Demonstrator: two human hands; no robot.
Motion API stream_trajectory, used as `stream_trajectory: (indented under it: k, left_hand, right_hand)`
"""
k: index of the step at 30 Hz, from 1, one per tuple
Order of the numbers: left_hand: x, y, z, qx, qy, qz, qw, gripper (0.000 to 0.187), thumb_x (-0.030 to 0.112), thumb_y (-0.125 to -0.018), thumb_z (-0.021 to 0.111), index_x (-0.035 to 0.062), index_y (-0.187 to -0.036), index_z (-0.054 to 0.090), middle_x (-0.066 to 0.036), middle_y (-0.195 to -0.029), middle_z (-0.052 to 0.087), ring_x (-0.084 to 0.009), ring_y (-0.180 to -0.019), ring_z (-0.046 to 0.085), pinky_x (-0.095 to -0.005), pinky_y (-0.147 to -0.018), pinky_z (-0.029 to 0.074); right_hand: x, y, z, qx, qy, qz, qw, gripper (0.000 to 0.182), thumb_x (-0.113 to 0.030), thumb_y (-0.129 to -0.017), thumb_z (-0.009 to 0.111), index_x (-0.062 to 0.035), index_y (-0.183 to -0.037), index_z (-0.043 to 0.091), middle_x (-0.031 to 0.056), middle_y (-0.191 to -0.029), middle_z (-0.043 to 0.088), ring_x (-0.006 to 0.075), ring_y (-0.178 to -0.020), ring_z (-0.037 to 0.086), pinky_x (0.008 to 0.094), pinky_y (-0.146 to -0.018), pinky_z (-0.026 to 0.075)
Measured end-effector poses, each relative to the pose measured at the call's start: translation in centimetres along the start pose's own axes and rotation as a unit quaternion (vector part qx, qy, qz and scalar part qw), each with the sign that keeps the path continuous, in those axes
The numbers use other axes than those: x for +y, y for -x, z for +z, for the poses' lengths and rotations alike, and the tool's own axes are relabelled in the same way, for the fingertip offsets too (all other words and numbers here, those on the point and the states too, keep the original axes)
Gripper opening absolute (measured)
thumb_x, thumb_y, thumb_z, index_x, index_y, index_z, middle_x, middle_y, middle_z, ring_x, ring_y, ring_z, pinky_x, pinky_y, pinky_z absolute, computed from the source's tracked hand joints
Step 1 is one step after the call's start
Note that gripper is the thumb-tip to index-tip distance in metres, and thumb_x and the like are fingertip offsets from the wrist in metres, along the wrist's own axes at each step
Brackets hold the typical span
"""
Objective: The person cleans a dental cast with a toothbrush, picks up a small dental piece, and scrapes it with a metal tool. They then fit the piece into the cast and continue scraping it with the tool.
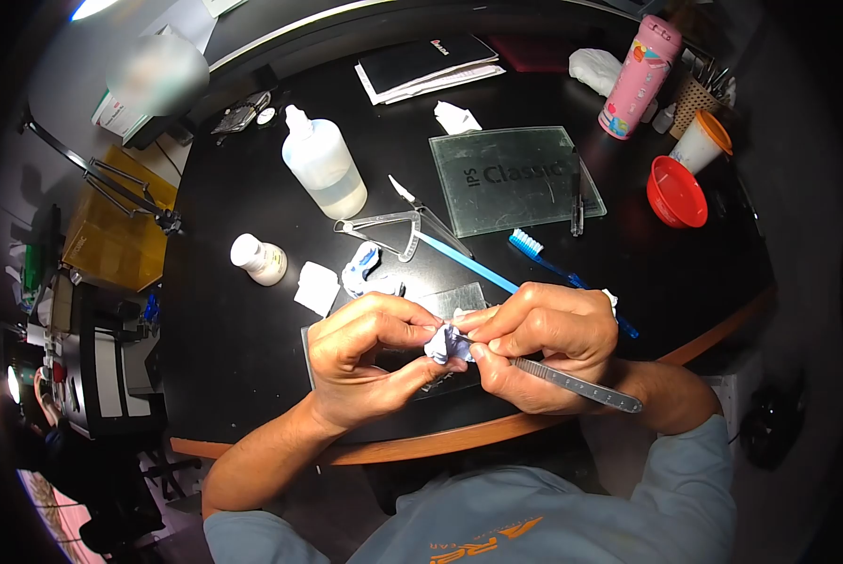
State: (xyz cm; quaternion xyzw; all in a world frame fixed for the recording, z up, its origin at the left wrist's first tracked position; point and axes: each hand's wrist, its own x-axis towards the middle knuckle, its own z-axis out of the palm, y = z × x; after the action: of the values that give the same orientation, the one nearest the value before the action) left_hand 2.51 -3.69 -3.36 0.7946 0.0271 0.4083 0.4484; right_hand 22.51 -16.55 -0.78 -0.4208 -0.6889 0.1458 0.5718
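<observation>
Above the table's near edge, my left hand (pixel 370 355) pinches a small white and bluish-purple lump (pixel 448 346) that looks like dental impression material. My right hand (pixel 548 343) grips a flat metal scalpel handle (pixel 581 386) with ruled marks, its rear end pointing down to the right. The handle's front end is hidden by my fingers close to the lump. Fingertips of both hands meet around the lump. Just beyond my left hand lies another blue and white impression piece (pixel 363 268). A glass slab (pixel 454 301) is partly covered by my hands.
A squeeze bottle (pixel 326 169), small white bottle (pixel 260 260) and folded tissue (pixel 318 288) stand or lie left. A caliper (pixel 384 226), blue toothbrush (pixel 544 256) and "IPS Classic" glass plate (pixel 515 193) lie ahead. Right are a red bowl (pixel 676 193) and pink flask (pixel 640 80).
</observation>
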Motion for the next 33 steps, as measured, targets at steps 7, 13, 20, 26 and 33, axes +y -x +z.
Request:
stream_trajectory:
  k: [7, 13, 20, 26, 33]
  left_hand:
    - [0.09, -0.15, 0.10, 0.006, 0.003, 0.008, 1.000, 0.028, -0.006, -0.077, 0.092, -0.0032, -0.096, 0.072, -0.016, -0.099, 0.074, -0.0180, -0.087, 0.077, -0.0269, -0.070, 0.067]
    - [0.22, -0.08, 0.26, 0.016, 0.019, -0.013, 1.000, 0.030, -0.003, -0.075, 0.095, -0.0015, -0.094, 0.073, -0.014, -0.098, 0.074, -0.0154, -0.085, 0.075, -0.0261, -0.068, 0.064]
    - [0.61, -0.02, 0.55, 0.030, 0.057, -0.058, 0.996, 0.030, -0.003, -0.075, 0.096, -0.0009, -0.092, 0.071, -0.013, -0.098, 0.074, -0.0152, -0.089, 0.076, -0.0273, -0.073, 0.066]
    - [0.56, 0.18, 0.53, 0.035, 0.082, -0.072, 0.993, 0.030, -0.004, -0.076, 0.095, -0.0010, -0.091, 0.070, -0.014, -0.101, 0.074, -0.0165, -0.091, 0.077, -0.0281, -0.075, 0.066]
    - [0.33, 0.41, 0.64, 0.042, 0.141, -0.106, 0.984, 0.029, -0.007, -0.076, 0.093, -0.0020, -0.091, 0.068, -0.016, -0.102, 0.074, -0.0175, -0.092, 0.077, -0.0286, -0.076, 0.067]
  right_hand:
    - [0.04, 0.17, 0.16, -0.002, 0.011, -0.004, 1.000, 0.019, 0.010, -0.081, 0.080, 0.0004, -0.079, 0.064, 0.0168, -0.088, 0.075, 0.0289, -0.090, 0.082, 0.0400, -0.088, 0.069]
    - [-0.02, 0.12, 0.15, -0.005, 0.018, -0.007, 1.000, 0.019, 0.010, -0.081, 0.080, 0.0004, -0.079, 0.064, 0.0165, -0.087, 0.074, 0.0277, -0.088, 0.081, 0.0401, -0.088, 0.069]
    - [0.34, 0.35, 0.37, 0.008, 0.008, -0.018, 1.000, 0.019, 0.009, -0.083, 0.080, 0.0006, -0.080, 0.064, 0.0169, -0.086, 0.074, 0.0246, -0.084, 0.080, 0.0417, -0.088, 0.069]
    - [0.29, 0.36, 0.69, 0.033, 0.000, -0.013, 0.999, 0.021, 0.006, -0.081, 0.082, -0.0004, -0.074, 0.064, 0.0158, -0.086, 0.075, 0.0277, -0.089, 0.082, 0.0309, -0.076, 0.068]
    - [0.14, 0.38, 0.43, 0.024, 0.001, -0.015, 1.000, 0.021, 0.005, -0.082, 0.083, -0.0001, -0.074, 0.064, 0.0164, -0.088, 0.075, 0.0276, -0.091, 0.082, 0.0316, -0.079, 0.068]
